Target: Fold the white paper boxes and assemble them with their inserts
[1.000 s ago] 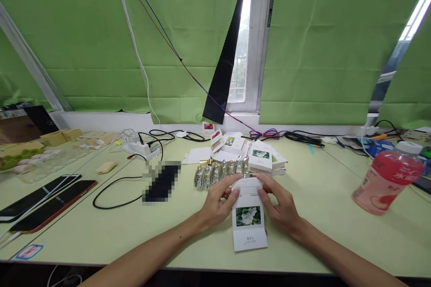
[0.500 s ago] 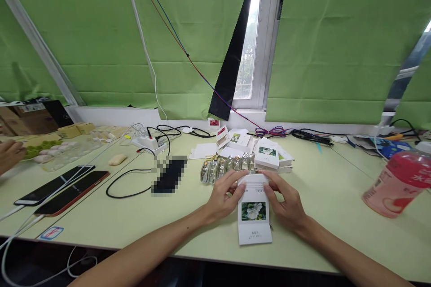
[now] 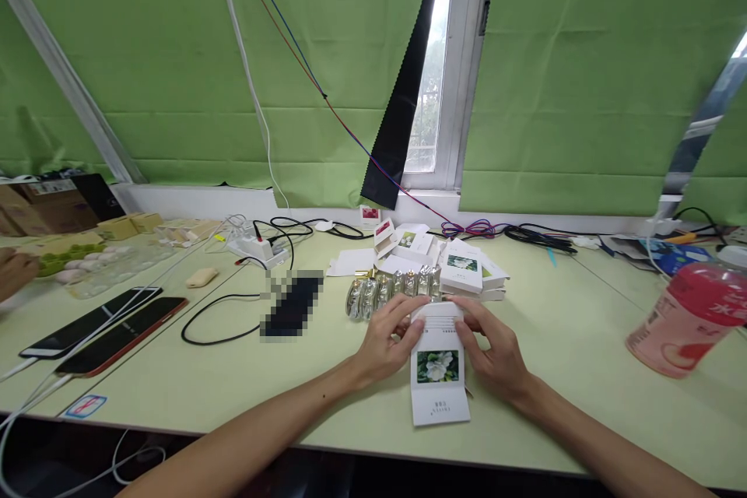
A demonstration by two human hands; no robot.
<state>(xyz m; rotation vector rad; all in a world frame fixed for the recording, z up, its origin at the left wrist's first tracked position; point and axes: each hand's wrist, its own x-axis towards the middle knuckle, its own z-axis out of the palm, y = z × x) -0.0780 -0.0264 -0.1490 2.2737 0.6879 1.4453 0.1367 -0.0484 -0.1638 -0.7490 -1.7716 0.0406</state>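
Observation:
A white cardboard box with a white-flower picture lies unfolded near the table's front edge, its printed side up. My left hand grips its far left edge, thumb on the card and fingers curled at the top. On the opposite edge, my right hand holds it the same way, thumb on the printed lines. Just beyond my fingers stand several small silvery glass bottles in rows. Behind them is a heap of white cartons, among them a flower-printed carton.
At right stands a pink drink bottle. Two phones with charging cables lie left, near a cream case and a power strip. A co-worker's hand is at the far left by egg-shaped sponges. Black cables run along the wall.
Both hands keep the same hold on the box, with almost no movement. The whole view has shifted very slightly.

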